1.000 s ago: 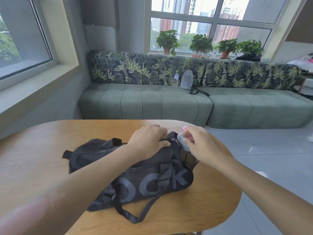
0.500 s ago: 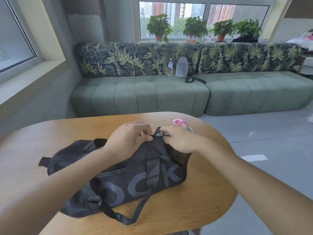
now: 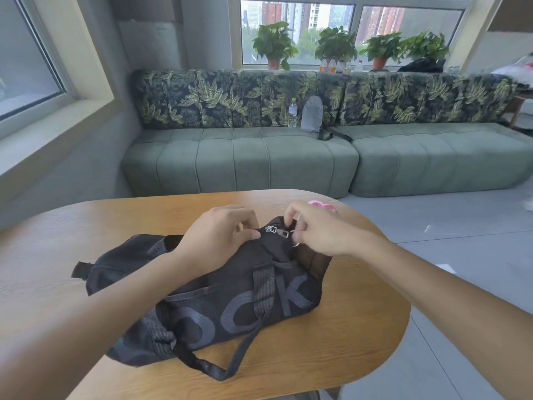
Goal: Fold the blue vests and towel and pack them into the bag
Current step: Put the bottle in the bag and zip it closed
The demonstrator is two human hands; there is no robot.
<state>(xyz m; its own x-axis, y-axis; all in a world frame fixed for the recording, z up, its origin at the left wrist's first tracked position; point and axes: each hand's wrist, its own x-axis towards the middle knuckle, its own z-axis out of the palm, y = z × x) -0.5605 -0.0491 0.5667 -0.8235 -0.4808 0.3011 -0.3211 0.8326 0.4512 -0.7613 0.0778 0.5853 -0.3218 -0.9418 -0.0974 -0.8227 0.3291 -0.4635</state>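
Bag top pinched by both hands.

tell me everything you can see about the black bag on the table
The bag is a soft black fabric duffel with big grey letters on its side, webbing handles and a metal zip pull at its far end. It lies on its side on the wooden table. The left hand and right hand pinch the fabric beside the zip.
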